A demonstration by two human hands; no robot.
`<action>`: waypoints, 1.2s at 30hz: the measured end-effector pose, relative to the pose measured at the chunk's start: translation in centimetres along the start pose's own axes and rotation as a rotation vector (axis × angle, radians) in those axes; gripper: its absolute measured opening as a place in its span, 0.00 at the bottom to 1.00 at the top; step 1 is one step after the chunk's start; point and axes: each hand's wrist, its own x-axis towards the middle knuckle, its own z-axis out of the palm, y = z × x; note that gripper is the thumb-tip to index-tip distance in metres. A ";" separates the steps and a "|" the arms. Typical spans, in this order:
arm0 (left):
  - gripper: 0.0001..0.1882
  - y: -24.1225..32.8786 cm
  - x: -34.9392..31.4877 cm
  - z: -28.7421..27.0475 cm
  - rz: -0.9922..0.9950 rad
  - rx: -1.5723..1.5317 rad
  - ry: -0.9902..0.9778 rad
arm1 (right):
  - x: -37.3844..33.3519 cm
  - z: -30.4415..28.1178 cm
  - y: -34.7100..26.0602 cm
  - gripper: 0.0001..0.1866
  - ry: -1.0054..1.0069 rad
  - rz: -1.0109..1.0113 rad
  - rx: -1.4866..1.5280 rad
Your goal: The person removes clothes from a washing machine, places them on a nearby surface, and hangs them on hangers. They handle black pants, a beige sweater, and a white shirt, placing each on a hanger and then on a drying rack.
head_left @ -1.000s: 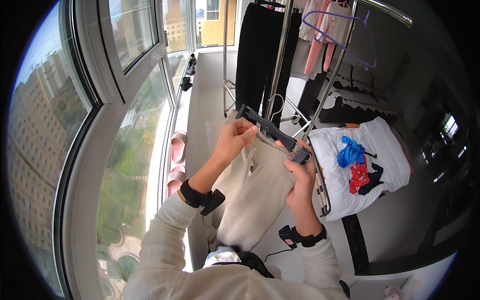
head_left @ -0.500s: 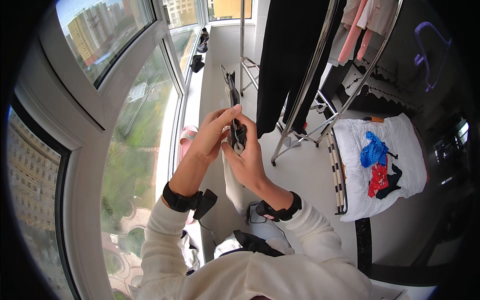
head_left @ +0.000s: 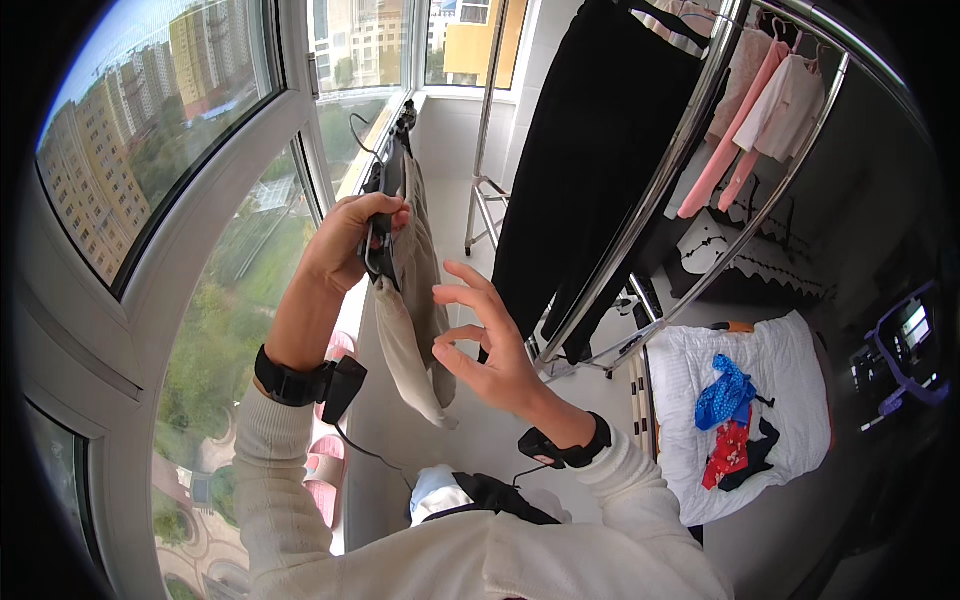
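**Lifting beige trousers on a clip hanger**

The left hand (head_left: pixel 350 240) is gripping a dark clip hanger (head_left: pixel 385 205), its fingers curled tightly around the bar, and is holding it up beside the window frame (head_left: pixel 300 150). A pair of beige trousers (head_left: pixel 415 300) is hanging from the hanger, drooping down between the two hands with the lower end folded over. The right hand (head_left: pixel 485 345) is hovering just beside the cloth, fingers spread wide and slightly bent, touching nothing that can be seen for certain.

To the right, a metal clothes rack (head_left: pixel 680 170) is carrying a long black garment (head_left: pixel 590 150) and some pink tops (head_left: pixel 750 110). Below the rack, a white cloth (head_left: pixel 790 370) is lying on the floor with small blue and red pieces on it. Pink slippers (head_left: pixel 325 465) are sitting by the window's lower edge.

To do this well, I judge the left hand should keep the hanger level while the right smooths the cloth so the clips are holding it evenly.
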 end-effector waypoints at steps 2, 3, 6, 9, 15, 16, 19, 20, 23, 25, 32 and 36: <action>0.08 2.1 3.8 0.5 -0.007 -0.065 -0.081 | 0.8 -3.2 0.8 0.18 0.050 0.042 -0.043; 0.06 3.0 6.0 0.9 0.009 -0.114 -0.076 | 1.0 -4.7 1.4 0.13 0.115 0.086 -0.041; 0.06 6.1 13.0 1.7 0.011 -0.143 -0.164 | 1.0 -9.1 3.2 0.10 0.242 0.134 -0.048; 0.09 8.7 19.6 2.7 -0.044 -0.152 -0.297 | 1.2 -12.6 5.4 0.07 0.313 0.233 -0.033; 0.11 12.0 29.9 8.6 -0.116 -0.210 -0.604 | 4.0 -17.7 9.3 0.07 0.503 0.388 -0.094; 0.11 12.4 31.3 10.1 -0.134 -0.226 -0.643 | 4.6 -18.5 9.9 0.07 0.507 0.406 -0.114; 0.13 12.6 34.4 14.4 -0.207 -0.313 -0.938 | 5.6 -19.9 11.5 0.06 0.594 0.421 -0.126; 0.13 12.6 35.1 16.0 -0.222 -0.297 -0.936 | 5.9 -20.2 12.1 0.06 0.595 0.446 -0.119; 0.13 12.6 36.5 20.4 -0.234 -0.282 -1.065 | 6.1 -20.5 13.5 0.06 0.632 0.516 -0.109; 0.12 12.9 37.0 22.8 -0.255 -0.305 -1.167 | 6.1 -20.7 14.2 0.06 0.677 0.548 -0.118; 0.11 15.7 39.6 27.3 -0.186 -0.227 -1.519 | 5.2 -21.3 14.7 0.08 0.812 0.543 -0.162; 0.10 14.7 40.4 29.1 -0.042 -0.160 -1.508 | 4.1 -20.9 14.5 0.09 0.894 0.571 -0.169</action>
